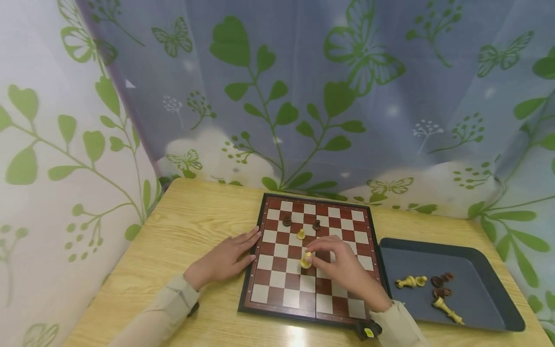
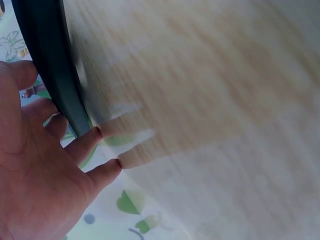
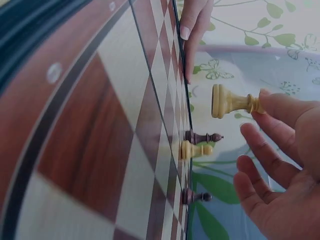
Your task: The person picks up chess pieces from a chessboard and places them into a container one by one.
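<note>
Right hand (image 1: 344, 269) has its fingers pinching a yellow chess piece (image 3: 227, 101) by the top, base down, roughly upright above the board (image 1: 291, 297). Room toward the near edge; left hand's (image 1: 227, 258) fingers are spread by the left edge.

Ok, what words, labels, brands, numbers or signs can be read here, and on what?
No readable text in any view.
Pale marks along the edge of the chessboard: too small or blurred to read.
Yellow patch on the black gadget by the right sleeve: too small to read.
</note>
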Motion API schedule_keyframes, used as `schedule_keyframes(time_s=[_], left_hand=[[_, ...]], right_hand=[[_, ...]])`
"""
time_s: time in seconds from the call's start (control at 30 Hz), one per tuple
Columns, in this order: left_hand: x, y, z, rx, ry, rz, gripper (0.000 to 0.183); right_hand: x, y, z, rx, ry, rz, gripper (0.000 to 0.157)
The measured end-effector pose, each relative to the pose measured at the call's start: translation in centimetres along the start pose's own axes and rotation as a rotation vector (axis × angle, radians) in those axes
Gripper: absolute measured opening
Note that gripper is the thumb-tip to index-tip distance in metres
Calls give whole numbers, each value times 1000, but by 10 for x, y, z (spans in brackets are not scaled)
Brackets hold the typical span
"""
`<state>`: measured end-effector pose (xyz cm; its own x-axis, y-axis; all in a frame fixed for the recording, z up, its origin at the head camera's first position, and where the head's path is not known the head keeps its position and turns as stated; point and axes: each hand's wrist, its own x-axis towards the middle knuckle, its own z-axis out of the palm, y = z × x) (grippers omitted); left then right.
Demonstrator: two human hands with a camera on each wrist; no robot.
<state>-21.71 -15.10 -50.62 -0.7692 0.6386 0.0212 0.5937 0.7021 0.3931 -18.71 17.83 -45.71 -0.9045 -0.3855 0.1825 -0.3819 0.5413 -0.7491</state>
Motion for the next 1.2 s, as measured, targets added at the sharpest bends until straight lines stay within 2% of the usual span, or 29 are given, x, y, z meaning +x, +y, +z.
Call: schedule_keyframes(time_s=[0.4, 0.53, 0.83, 1.07, 1.2], left_hand=[[-2, -1, -1, -8, -2, -3, 60], [-3, -2, -1, -5, -5, -2, 61], [0, -2, 0, -12, 0, 12, 61], [0, 2, -3, -1, -9, 1, 60], [-1, 2, -3, -6, -6, -3, 60]], right_hand=[[-15, 16, -12, -3, 134, -136, 17], [-19, 20, -16, -15, 165, -155, 18], [-37, 27, -29, -43, 212, -94, 19], [-53, 31, -39, -69, 265, -107, 20], [-64, 38, -47, -102, 271, -49, 21]])
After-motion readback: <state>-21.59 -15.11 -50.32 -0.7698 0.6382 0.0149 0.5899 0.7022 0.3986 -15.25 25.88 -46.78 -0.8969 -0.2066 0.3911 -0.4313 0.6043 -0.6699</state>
